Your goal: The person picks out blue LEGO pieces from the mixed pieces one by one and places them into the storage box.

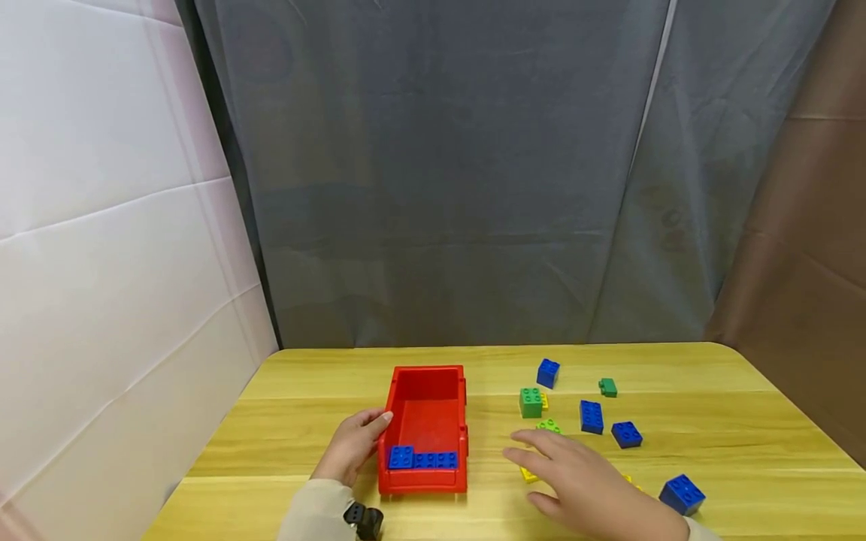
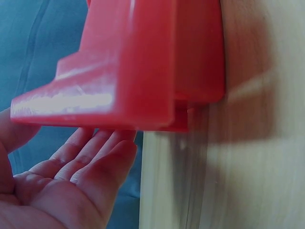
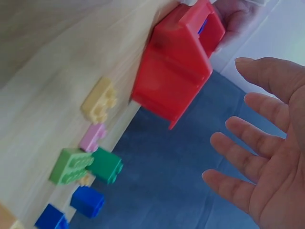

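A red plastic bin (image 1: 428, 419) stands on the table, with several blue toy bricks (image 1: 425, 459) side by side at its near end. My left hand (image 1: 351, 445) holds the bin's left wall, thumb over the rim and fingers along the outside. Over the table to the right of the bin, my right hand (image 1: 587, 481) is spread and holds nothing. Beneath and beyond it lie a yellow brick (image 1: 529, 475) and a lime green brick (image 1: 549, 426), both partly hidden. The right wrist view also has a pink brick (image 3: 93, 137) near the light green brick (image 3: 70, 166).
Loose bricks lie on the right half of the wooden table (image 1: 284, 421): a green brick (image 1: 531, 403), a small dark green brick (image 1: 608, 387), and blue bricks (image 1: 548, 373), one of them a longer blue brick (image 1: 591, 416). A grey curtain (image 1: 433, 180) hangs behind.
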`<action>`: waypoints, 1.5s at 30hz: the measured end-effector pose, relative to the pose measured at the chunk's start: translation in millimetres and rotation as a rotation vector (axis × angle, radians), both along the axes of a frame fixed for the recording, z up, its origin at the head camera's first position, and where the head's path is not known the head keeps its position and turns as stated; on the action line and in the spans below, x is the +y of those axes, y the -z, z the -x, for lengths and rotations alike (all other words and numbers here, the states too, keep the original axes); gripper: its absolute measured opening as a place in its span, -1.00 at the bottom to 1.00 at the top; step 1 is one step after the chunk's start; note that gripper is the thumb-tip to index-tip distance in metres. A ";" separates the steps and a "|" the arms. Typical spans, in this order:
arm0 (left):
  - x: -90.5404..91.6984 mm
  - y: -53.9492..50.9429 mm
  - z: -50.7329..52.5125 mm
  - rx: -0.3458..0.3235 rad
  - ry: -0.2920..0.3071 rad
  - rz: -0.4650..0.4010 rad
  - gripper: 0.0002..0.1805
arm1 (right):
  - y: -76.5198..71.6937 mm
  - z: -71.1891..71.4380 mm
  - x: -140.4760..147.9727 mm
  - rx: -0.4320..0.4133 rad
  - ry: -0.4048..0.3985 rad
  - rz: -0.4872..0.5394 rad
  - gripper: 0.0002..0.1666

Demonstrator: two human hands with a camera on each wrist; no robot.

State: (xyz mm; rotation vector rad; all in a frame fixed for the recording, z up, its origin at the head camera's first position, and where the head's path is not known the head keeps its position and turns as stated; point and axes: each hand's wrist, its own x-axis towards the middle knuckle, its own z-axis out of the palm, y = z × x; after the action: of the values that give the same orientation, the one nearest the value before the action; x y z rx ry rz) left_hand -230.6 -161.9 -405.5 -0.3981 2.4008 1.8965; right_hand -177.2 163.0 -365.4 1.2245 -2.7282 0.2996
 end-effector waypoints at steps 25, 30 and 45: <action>-8.0 -0.7 -2.1 0.023 0.018 -0.004 -0.43 | 16.7 -3.1 41.4 -0.052 0.280 0.050 -0.36; -8.0 -0.5 -2.4 0.017 0.017 -0.001 -0.43 | 18.3 -3.6 48.1 -0.059 0.348 0.058 -0.36; -10.5 -1.6 -4.9 0.004 0.005 0.010 -0.44 | 21.7 -4.3 69.8 -0.030 0.480 0.030 -0.35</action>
State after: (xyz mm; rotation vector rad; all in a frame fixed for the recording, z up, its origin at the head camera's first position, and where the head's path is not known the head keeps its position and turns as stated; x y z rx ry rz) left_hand -225.7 -172.4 -403.9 -0.3886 2.4126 1.8857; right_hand -172.9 232.8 -387.1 0.5282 -2.9138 0.2985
